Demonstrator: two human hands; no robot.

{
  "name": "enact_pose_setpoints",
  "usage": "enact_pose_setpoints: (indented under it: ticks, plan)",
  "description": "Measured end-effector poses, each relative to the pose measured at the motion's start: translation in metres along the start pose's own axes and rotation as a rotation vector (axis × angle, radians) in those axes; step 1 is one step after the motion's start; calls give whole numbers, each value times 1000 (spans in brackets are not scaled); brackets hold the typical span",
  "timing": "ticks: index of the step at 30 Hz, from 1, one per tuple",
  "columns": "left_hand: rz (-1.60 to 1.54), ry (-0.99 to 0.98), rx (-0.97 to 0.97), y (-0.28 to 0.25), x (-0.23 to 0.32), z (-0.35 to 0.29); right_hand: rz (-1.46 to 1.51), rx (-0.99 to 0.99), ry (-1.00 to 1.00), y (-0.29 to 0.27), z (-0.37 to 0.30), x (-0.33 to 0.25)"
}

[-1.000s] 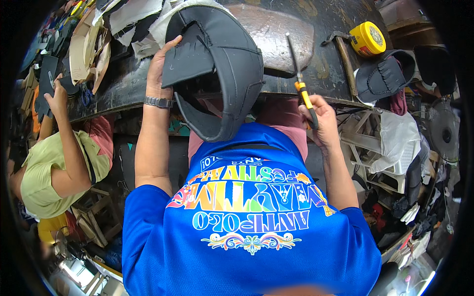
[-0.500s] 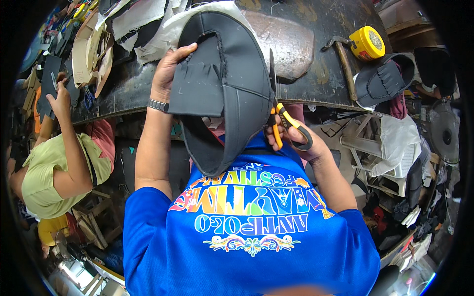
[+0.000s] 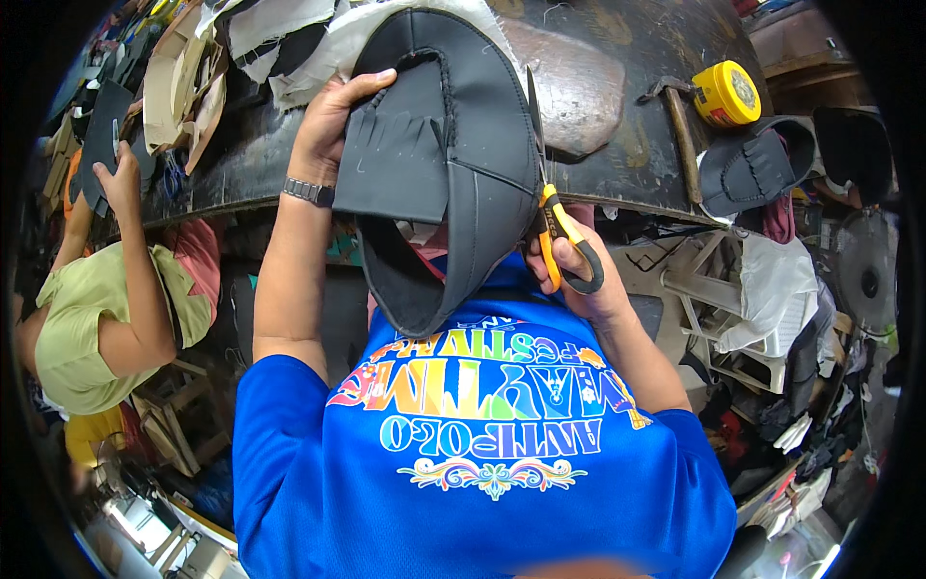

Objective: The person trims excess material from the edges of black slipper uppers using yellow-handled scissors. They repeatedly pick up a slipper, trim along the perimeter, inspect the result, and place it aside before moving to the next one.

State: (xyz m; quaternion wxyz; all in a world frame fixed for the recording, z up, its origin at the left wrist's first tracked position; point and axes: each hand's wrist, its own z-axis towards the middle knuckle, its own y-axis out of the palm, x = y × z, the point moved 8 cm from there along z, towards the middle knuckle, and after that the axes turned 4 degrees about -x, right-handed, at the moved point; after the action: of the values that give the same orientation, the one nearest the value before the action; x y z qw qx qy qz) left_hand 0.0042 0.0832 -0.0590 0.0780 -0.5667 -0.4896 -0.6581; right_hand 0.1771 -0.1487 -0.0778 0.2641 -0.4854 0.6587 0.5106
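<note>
A black shoe upper (image 3: 492, 135), with a gathered seam and a row of small slits in its flap, is held up at the table's front edge. My left hand (image 3: 331, 121) is closed on its left edge, thumb on top and the other fingers hidden behind. In my right hand (image 3: 596, 289) is a pair of scissors (image 3: 571, 236) with yellow, orange and black handles. Their blades point away from me along the upper's right edge, close beside it. Whether the blades touch the material I cannot tell.
On the dark table (image 3: 666, 29) are a smooth stone slab (image 3: 569, 92), a hammer (image 3: 685, 145) and a yellow tub (image 3: 725, 94). Another black upper (image 3: 757, 169) lies at the right. To my left a co-worker's hand (image 3: 121, 183) holds a pen over a dark piece.
The scissors' handles have come closer together and the blades have narrowed. The shoe upper, still held by my left hand, has shifted slightly up and to the right.
</note>
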Motion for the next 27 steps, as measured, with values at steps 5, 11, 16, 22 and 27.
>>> enact_pose_setpoints:
  ticks: [5, 11, 16, 22, 27]
  plan:
    - [-14, -32, -12, 1, -4, 1, 62, -97, -13, 6, -2, -3]
    - [11, -64, -26, 4, -6, 2, 88, 45, -94, 2, -1, -5]
    - [50, -71, 30, 3, -5, 0, 64, -3, -2, 0, -5, 0]
    - [81, -71, 39, 5, -6, 1, 38, -30, 66, -3, -7, 5]
    - [80, -15, -1, 9, -8, 8, 84, -55, -74, 2, -3, -3]
